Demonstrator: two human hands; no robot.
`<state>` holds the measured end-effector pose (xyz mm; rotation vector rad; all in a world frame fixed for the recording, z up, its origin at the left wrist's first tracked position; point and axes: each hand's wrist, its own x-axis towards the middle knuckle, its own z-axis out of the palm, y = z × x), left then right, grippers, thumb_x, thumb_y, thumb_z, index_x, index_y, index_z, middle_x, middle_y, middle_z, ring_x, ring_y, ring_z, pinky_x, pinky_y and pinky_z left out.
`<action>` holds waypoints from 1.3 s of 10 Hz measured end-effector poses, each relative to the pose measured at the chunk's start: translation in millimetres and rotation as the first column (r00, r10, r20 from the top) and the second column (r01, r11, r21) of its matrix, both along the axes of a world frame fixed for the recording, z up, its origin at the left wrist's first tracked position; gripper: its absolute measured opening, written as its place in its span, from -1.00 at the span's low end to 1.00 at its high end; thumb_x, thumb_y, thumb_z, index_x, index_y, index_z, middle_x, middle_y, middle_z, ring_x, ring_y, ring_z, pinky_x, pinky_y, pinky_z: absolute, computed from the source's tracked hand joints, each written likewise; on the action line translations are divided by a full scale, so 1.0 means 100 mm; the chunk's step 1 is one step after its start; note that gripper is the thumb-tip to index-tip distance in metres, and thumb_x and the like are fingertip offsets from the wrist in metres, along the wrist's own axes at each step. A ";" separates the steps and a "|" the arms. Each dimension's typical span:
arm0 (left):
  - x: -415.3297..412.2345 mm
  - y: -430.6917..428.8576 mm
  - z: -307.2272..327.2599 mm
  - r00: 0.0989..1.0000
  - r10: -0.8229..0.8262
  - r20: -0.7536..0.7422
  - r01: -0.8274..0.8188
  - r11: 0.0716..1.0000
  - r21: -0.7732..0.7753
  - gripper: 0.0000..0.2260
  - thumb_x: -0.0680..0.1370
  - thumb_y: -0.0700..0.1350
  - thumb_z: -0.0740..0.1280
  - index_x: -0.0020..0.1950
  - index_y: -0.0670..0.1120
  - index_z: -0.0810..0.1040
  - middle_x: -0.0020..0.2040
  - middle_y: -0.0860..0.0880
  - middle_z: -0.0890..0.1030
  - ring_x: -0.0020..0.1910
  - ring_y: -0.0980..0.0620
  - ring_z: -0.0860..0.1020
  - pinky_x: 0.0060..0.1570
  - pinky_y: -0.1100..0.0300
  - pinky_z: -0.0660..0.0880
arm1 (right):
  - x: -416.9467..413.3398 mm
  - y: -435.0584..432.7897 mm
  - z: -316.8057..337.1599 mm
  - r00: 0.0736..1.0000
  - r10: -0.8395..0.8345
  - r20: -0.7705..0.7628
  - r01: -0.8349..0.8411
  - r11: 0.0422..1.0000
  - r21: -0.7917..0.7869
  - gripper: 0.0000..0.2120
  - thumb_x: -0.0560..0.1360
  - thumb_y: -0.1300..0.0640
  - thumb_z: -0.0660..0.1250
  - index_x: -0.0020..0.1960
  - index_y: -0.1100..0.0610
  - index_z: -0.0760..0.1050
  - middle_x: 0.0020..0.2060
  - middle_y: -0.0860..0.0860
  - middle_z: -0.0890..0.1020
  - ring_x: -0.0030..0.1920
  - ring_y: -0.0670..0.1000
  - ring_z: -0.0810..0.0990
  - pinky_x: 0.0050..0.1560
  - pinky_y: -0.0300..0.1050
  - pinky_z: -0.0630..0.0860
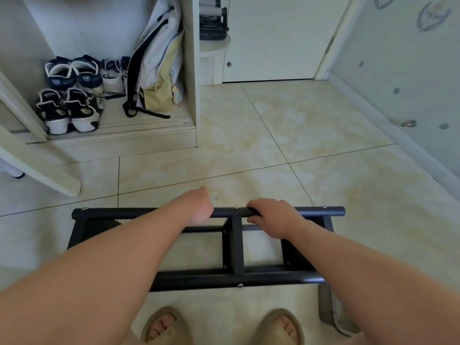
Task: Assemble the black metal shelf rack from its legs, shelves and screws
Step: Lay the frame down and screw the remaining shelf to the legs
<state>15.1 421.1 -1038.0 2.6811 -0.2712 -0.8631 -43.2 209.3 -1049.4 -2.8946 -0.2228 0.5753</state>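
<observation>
The black metal shelf rack (236, 252) lies on its side on the tiled floor in front of my feet, its legs and shelves joined, with silver screw heads (240, 285) showing on the tubes. My right hand (271, 216) grips the far leg tube (318, 210) near its middle, fingers curled over it. My left hand (196, 207) sits over the same tube to the left; its fingers curl down behind the tube and are hidden. A small pale object (214, 196) lies on the floor just beyond my left hand.
An open cabinet (191, 70) at the back left holds several shoes (72, 95) and a white and yellow backpack (159, 63). A closed white door (273, 38) stands behind, a papered wall (403, 70) runs on the right. A grey part (328, 312) lies by my right foot.
</observation>
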 end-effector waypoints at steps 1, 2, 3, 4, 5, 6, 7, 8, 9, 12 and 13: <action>0.01 0.11 0.06 0.997 0.025 0.069 -0.024 1.000 -0.007 -0.93 0.62 -0.20 0.10 0.07 -0.14 0.33 -0.09 -0.11 0.53 -0.24 -0.03 0.42 -0.32 0.09 0.28 | 0.01 0.06 0.07 0.996 -0.003 0.090 0.002 1.000 0.016 -0.79 0.65 -0.06 0.23 0.22 0.00 0.47 0.04 -0.05 0.54 0.06 0.06 0.52 0.04 0.00 0.33; -0.02 0.20 0.05 0.997 0.036 0.068 -0.036 0.999 -0.004 -0.96 0.62 -0.20 0.12 0.05 -0.13 0.33 -0.16 -0.10 0.49 -0.29 -0.01 0.39 -0.34 0.10 0.26 | -0.02 0.17 0.06 0.994 0.020 0.110 -0.021 1.000 0.007 -0.79 0.63 -0.06 0.26 0.22 -0.02 0.48 -0.03 -0.08 0.49 0.04 0.06 0.53 0.02 -0.01 0.35; -0.05 0.24 -0.04 1.000 -0.001 0.026 0.000 0.999 0.034 -0.91 0.64 -0.20 0.12 0.12 -0.15 0.35 -0.16 -0.09 0.47 -0.28 -0.01 0.38 -0.33 0.12 0.27 | -0.08 0.25 -0.05 0.996 0.053 0.070 -0.052 0.998 -0.023 -0.78 0.65 -0.03 0.24 0.27 -0.02 0.48 -0.03 -0.09 0.45 0.02 0.06 0.52 0.08 0.01 0.43; -0.09 0.20 -0.16 0.997 -0.071 -0.020 0.072 0.996 0.059 -0.90 0.65 -0.20 0.14 0.15 -0.16 0.38 -0.16 -0.08 0.46 -0.29 0.02 0.36 -0.34 0.17 0.26 | -0.12 0.24 -0.17 0.998 0.067 0.006 -0.066 0.997 -0.045 -0.80 0.66 0.02 0.24 0.26 0.00 0.47 0.00 -0.07 0.46 -0.02 0.03 0.49 0.08 0.04 0.50; -0.11 0.13 -0.30 0.990 -0.132 -0.042 0.135 0.987 0.084 -0.98 0.63 -0.21 0.16 0.05 -0.14 0.37 -0.23 -0.04 0.43 -0.34 0.06 0.34 -0.40 0.20 0.22 | -0.16 0.20 -0.27 0.996 0.061 -0.068 -0.065 0.996 -0.066 -0.82 0.64 0.01 0.27 0.22 -0.01 0.49 0.02 -0.06 0.50 -0.01 0.02 0.53 0.05 0.06 0.58; -0.12 0.08 -0.45 0.980 -0.152 -0.131 0.167 0.980 0.105 -0.84 0.65 -0.18 0.16 0.07 -0.23 0.48 -0.27 -0.05 0.43 -0.35 0.04 0.37 -0.41 0.19 0.25 | -0.19 0.16 -0.38 0.989 0.054 -0.137 -0.065 0.995 -0.076 -0.82 0.61 0.00 0.32 0.18 0.01 0.51 0.01 -0.04 0.52 -0.03 0.03 0.52 -0.04 -0.02 0.55; -0.16 0.00 -0.60 0.942 -0.249 -0.225 0.281 0.951 0.125 -0.72 0.68 -0.18 0.14 0.21 -0.30 0.55 -0.22 -0.13 0.50 -0.25 -0.02 0.48 -0.29 0.17 0.41 | -0.25 0.15 -0.51 0.975 0.100 -0.201 -0.123 0.986 -0.109 -0.82 0.61 0.02 0.33 0.18 0.02 0.51 0.01 -0.03 0.52 -0.06 0.03 0.51 -0.11 -0.06 0.48; -0.23 -0.07 -0.81 0.933 -0.255 -0.255 0.297 0.945 0.140 -0.74 0.69 -0.19 0.12 0.15 -0.27 0.57 -0.27 -0.04 0.40 -0.31 0.06 0.38 -0.36 0.27 0.30 | -0.32 0.14 -0.65 0.958 0.154 -0.243 -0.192 0.972 -0.139 -0.80 0.61 0.05 0.31 0.22 0.04 0.49 0.05 -0.01 0.52 -0.03 0.05 0.55 -0.08 -0.03 0.55; -0.24 -0.06 -1.04 0.939 -0.245 -0.242 0.291 0.941 0.175 -0.76 0.67 -0.13 0.15 0.20 -0.19 0.55 -0.11 -0.05 0.47 -0.13 -0.01 0.44 -0.16 0.19 0.37 | -0.39 0.11 -0.81 0.946 0.189 -0.262 -0.230 0.964 -0.136 -0.79 0.60 0.07 0.30 0.22 0.05 0.48 0.04 0.00 0.51 -0.05 0.07 0.55 -0.16 -0.04 0.49; -0.32 -0.21 -1.28 0.889 -0.262 -0.376 0.375 0.887 0.269 -0.76 0.64 -0.11 0.21 0.23 -0.14 0.57 -0.02 -0.04 0.52 -0.09 -0.02 0.51 -0.01 0.14 0.53 | -0.45 -0.01 -1.16 0.902 0.236 -0.361 -0.291 0.951 -0.105 -0.72 0.59 -0.05 0.35 0.23 0.04 0.44 0.05 -0.03 0.49 0.03 0.06 0.54 -0.12 -0.01 0.51; -0.25 -0.21 -1.32 0.880 -0.230 -0.415 0.336 0.920 0.203 -0.77 0.64 -0.13 0.24 0.24 -0.14 0.57 0.04 -0.07 0.62 -0.10 0.00 0.56 0.07 0.12 0.59 | -0.47 -0.12 -1.23 0.933 0.295 -0.207 -0.325 0.936 -0.135 -0.42 0.51 -0.20 0.41 0.39 0.03 0.31 0.27 0.00 0.43 0.22 0.08 0.45 0.11 0.00 0.53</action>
